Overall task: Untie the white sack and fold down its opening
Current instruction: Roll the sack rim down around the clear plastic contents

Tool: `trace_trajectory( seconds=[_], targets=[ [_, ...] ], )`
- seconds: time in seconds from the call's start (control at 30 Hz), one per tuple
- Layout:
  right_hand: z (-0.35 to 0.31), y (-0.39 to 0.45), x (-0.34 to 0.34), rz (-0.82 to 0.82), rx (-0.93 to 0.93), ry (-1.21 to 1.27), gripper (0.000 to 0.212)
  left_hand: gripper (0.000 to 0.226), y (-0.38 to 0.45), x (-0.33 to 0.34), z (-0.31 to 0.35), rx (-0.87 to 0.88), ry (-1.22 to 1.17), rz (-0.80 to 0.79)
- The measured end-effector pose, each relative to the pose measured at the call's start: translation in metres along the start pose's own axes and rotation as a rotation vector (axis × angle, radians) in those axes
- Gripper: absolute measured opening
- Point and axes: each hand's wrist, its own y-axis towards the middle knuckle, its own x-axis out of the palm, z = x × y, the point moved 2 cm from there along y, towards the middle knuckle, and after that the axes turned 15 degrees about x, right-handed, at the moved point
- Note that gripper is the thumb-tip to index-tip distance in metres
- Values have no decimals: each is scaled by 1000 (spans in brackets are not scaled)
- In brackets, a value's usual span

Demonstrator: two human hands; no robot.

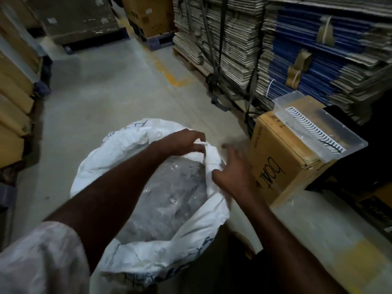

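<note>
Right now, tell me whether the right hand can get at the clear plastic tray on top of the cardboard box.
Probably yes. The right hand is at the sack's rim, beside the cardboard box, and nothing stands between it and the clear tray on top. It is holding the sack's edge, so it would have to let go first.

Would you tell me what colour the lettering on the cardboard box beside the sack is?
Black, on the brown cardboard box; head view.

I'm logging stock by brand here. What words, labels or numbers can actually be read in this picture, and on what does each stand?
"boAt": black print on the side of the brown carton, beside the white sack.
Small print at that carton's top edge: too small.
Blue marks on the sack: crumpled, unreadable.
Labels on the far cartons: blurred.
</note>
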Motion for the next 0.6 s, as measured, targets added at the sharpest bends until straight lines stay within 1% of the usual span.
trace_trajectory(
  seconds=[0.03,0.07,0.13,0.2,0.27,0.3,0.33,0.37,0.4,0.43,0.53,0.6],
  targets=[
    [-8,-3,4,68,-114,-62,77,33,6,1,-2,-28,-51,-29],
    [-17,-6,8,133,-198,-107,82,33,11,1,-1,-34,-96,-57],
    [-27,-3,24,212,-273,-187,83,30,19,2,-3,-34,-198,-81],
    [-29,7,37,208,-245,-213,76,35,22,1,-10,-71,-308,-76],
    [-27,18,42,185,-236,-209,65,41,19,-2,-16,-104,-479,-88],
    [-26,22,42,181,-240,-208,59,50,18,-4,-17,-100,-548,-96],
    [-26,26,40,178,-232,-193,54,66,16,-9,-17,-87,-541,-110],
    [-25,30,38,159,-211,-170,48,82,14,-15,-15,-66,-433,-121],
    [-24,33,35,128,-174,-148,44,94,10,-22,-12,-36,-276,-113],
    [-24,36,31,100,-135,-117,40,100,5,-25,-9,-5,-128,-65],
    [-20,44,25,51,-13,19,26,97,-23,-24,6,144,287,124],
    [-18,49,27,9,49,108,24,93,-45,-12,7,164,460,188]
  ],
)
